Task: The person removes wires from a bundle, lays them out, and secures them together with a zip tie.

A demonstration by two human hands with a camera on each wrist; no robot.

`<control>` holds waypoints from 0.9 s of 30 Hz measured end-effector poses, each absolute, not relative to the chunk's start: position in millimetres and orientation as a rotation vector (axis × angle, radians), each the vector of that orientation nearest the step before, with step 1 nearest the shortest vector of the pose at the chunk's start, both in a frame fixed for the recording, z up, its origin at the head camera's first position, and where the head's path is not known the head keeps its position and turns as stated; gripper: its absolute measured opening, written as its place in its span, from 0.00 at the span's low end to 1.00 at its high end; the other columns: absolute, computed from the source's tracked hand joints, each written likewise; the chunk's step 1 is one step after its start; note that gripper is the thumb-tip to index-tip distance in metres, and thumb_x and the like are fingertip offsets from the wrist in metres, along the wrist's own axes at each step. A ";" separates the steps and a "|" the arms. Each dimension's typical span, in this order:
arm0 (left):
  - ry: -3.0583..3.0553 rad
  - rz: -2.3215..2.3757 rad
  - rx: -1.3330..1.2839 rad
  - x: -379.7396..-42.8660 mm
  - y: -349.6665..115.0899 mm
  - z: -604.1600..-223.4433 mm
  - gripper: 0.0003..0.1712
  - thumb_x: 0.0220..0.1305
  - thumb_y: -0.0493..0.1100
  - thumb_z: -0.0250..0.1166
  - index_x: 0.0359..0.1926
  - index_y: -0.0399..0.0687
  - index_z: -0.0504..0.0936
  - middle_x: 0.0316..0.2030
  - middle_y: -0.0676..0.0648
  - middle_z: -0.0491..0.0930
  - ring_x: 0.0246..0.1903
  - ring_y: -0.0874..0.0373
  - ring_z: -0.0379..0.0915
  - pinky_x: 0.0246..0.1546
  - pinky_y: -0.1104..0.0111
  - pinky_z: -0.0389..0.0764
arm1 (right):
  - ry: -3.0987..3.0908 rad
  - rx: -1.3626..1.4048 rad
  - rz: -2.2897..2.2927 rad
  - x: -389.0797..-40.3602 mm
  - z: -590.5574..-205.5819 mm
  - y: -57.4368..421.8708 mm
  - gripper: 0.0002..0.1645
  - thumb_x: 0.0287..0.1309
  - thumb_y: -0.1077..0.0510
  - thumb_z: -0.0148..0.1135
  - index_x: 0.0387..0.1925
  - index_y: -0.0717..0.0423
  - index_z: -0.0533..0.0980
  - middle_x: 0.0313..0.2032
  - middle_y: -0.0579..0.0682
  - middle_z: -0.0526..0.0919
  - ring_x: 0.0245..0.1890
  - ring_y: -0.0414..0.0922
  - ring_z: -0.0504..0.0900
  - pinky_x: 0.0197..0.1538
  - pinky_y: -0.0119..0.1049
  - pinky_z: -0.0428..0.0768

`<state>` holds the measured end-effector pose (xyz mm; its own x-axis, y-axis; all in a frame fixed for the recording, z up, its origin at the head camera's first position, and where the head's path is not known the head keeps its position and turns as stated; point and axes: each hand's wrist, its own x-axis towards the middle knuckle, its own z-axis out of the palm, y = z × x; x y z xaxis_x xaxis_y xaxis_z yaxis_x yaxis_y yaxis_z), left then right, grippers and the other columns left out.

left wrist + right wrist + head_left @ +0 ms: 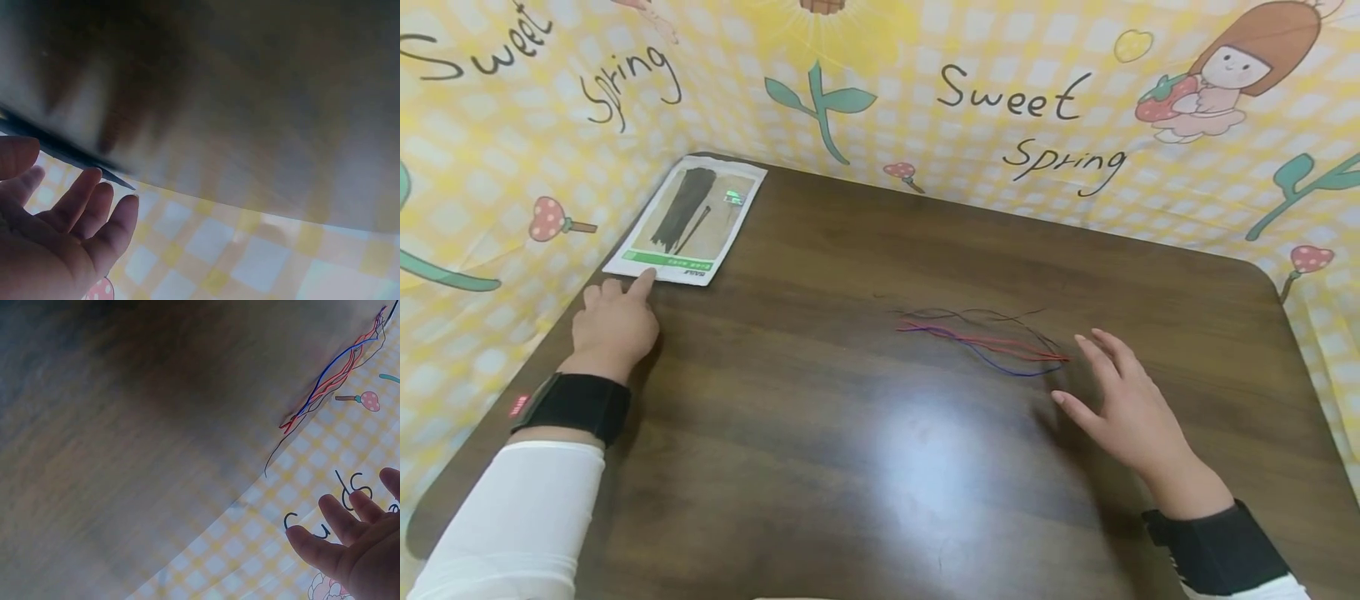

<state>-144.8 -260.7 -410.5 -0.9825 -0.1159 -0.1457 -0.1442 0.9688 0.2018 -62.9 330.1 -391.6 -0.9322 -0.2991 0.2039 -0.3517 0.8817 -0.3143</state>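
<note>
A flat white-edged packet (pixel 683 218) with a dark picture and a green strip lies at the back left of the table. My left hand (pixel 616 321) is at its near edge, the index fingertip right at the green strip. In the left wrist view the packet (pixel 62 150) is a thin dark sliver beside the fingers (pixel 115 231). Toward the right lies a loose bundle of thin wires (pixel 985 340), red, blue and black. My right hand (pixel 1131 408) hovers just right of the bundle, fingers spread and holding nothing.
The brown wooden table (pixel 775 433) has rounded corners and a bright light reflection near its middle. A yellow checked cloth (pixel 880 117) with printed flowers and lettering stands along its back and left sides.
</note>
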 end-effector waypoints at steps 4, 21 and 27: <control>3.019 0.336 -0.214 -144.6 -260.7 -410.0 0.31 0.68 0.34 0.37 0.72 0.41 0.54 0.54 0.20 0.54 0.53 0.23 0.49 0.39 0.36 0.66 | -2.909 0.506 0.522 -63.3 -392.3 329.6 0.46 0.55 0.52 0.69 0.69 0.61 0.60 0.65 0.68 0.60 0.55 0.68 0.69 0.48 0.65 0.71; 2.965 0.297 -0.182 -140.5 -257.1 -411.8 0.34 0.65 0.31 0.37 0.73 0.44 0.54 0.57 0.20 0.50 0.55 0.24 0.44 0.40 0.37 0.65 | -2.928 0.488 0.522 -63.1 -389.8 330.5 0.45 0.55 0.52 0.69 0.69 0.61 0.60 0.65 0.68 0.60 0.56 0.70 0.68 0.49 0.67 0.70; 2.968 0.292 -0.176 -141.1 -253.2 -409.8 0.34 0.65 0.31 0.38 0.73 0.43 0.54 0.57 0.21 0.51 0.56 0.25 0.44 0.40 0.36 0.65 | -2.921 0.489 0.514 -64.4 -390.8 330.7 0.45 0.55 0.52 0.69 0.69 0.61 0.60 0.65 0.68 0.60 0.56 0.69 0.68 0.49 0.66 0.70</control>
<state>-141.1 -253.2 -409.8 -0.9813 -0.1011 -0.1639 -0.1312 0.9741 0.1842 -64.4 330.7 -390.8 -0.9383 -0.2913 0.1864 -0.3374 0.8891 -0.3091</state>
